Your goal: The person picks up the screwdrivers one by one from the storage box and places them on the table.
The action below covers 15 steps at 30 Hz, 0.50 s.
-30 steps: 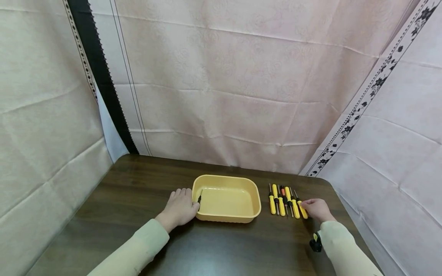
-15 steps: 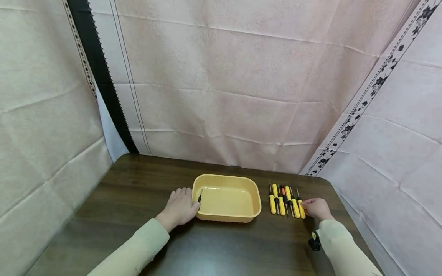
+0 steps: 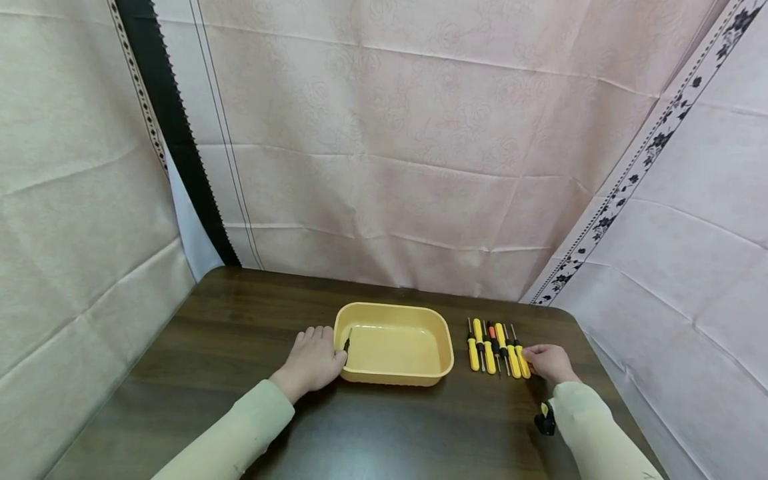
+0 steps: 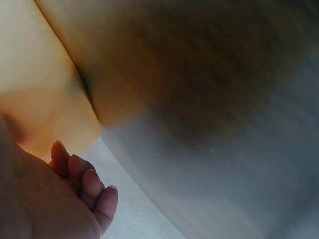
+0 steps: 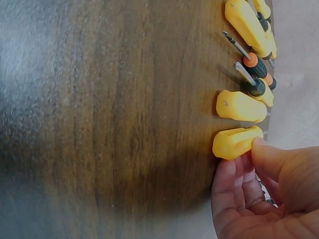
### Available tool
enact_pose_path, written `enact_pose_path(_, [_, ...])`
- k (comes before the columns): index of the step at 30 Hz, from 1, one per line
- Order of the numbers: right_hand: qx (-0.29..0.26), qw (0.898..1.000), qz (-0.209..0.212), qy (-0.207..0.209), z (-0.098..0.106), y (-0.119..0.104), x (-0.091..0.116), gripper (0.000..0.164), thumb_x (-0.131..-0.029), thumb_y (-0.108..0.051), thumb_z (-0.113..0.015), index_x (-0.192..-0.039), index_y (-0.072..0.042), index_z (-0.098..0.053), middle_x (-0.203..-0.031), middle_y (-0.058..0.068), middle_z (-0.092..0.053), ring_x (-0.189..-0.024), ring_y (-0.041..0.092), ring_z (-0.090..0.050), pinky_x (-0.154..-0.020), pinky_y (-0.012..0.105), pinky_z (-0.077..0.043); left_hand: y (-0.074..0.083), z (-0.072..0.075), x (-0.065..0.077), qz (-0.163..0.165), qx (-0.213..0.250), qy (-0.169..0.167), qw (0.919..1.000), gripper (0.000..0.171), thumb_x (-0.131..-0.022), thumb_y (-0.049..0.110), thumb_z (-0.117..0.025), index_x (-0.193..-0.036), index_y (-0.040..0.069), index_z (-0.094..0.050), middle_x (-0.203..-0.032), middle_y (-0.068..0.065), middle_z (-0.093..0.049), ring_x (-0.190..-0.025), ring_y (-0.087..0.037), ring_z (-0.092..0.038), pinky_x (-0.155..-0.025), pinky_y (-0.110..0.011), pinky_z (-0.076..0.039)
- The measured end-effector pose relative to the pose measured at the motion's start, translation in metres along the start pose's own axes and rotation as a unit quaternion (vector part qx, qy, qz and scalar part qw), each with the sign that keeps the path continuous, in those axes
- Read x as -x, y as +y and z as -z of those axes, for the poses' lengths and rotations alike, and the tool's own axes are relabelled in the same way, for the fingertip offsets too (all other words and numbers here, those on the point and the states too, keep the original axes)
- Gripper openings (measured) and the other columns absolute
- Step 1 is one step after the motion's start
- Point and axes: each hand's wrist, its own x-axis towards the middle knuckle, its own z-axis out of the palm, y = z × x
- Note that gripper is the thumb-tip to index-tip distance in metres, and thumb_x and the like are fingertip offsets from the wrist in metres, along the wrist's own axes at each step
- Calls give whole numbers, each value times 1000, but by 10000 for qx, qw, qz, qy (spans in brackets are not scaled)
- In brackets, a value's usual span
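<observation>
My left hand [image 3: 313,357] rests at the left side of a yellow plastic basin [image 3: 393,380], the thumb hooked over its rim. In the left wrist view the fingers [image 4: 92,184] are bent beside the basin's wall [image 4: 55,114], and the thumb is hidden. A small dark tool, perhaps a screwdriver [image 3: 347,345], leans inside the basin by that thumb. To the right, my right hand [image 3: 551,363] pinches the yellow handle of the rightmost screwdriver [image 5: 232,143] between thumb and fingers. That screwdriver lies on the table, beside another yellow-handled screwdriver [image 5: 240,106].
Several more screwdrivers [image 3: 490,359] lie in a row between the basin and my right hand, handles alternating near and far. One has an orange and black handle [image 5: 254,64]. The dark wooden table [image 3: 384,427] ends at a cloth hanging [image 3: 384,200] behind.
The rightmost screwdriver has shifted slightly left, closer to its neighbour, with my right hand on its handle. My left hand and the basin stay in place.
</observation>
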Motion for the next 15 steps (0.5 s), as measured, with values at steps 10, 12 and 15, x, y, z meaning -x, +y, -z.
enact_pose_path(10, [-52,10000,-73,-15,-1,2,2,25,-97,-15,-57,-104,6,-68,-91,12,-65,-71,16,-58,-63,29,-52,1,2,1,3,40,65,10000,26,-90,33,-49,-93,7,-49,-82,-4,-42,-80,-24,-37,-75,-40,-30])
enact_pose_path(12, [-89,9999,-48,2,-1,1,4,25,-97,-15,-57,-104,7,-68,-90,12,-65,-70,16,-58,-63,30,-52,1,1,1,-21,76,100,9999,27,-89,33,-49,-93,6,-50,-82,-4,-42,-79,-24,-37,-74,-41,-30])
enact_pose_path(15, [-247,9997,16,11,-2,1,6,27,-97,-15,-57,-105,9,-67,-87,10,-65,-69,15,-59,-63,30,-52,-1,-1,1,-16,84,108,9999,26,-90,33,-49,-92,7,-50,-81,-4,-42,-79,-24,-37,-74,-40,-30])
